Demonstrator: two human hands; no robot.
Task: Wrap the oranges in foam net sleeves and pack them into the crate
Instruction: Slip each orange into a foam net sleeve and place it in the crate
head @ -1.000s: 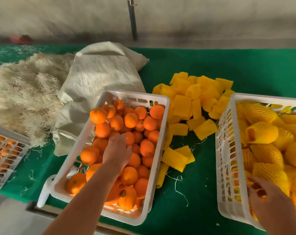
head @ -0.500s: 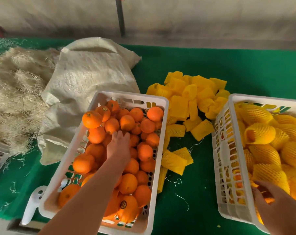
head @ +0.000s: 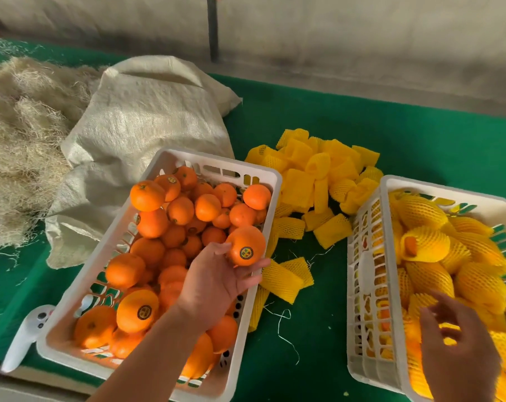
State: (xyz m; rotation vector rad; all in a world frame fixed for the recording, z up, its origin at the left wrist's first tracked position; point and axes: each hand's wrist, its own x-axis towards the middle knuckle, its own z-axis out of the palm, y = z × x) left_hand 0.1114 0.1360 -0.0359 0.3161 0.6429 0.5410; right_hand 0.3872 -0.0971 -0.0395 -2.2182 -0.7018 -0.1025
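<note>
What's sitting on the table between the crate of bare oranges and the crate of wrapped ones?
In the head view, loose yellow foam net sleeves lie on the green table cover between the two crates, with stray threads.

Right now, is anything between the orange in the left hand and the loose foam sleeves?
Nothing visible. The left hand holds the orange above its crate's right rim; the foam sleeves lie just beyond on the green cloth.

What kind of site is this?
Likely a fruit packing station: a crate of bare oranges, loose foam net sleeves on green matting, and a second crate of sleeved fruit. The left hand holds an orange.
</note>
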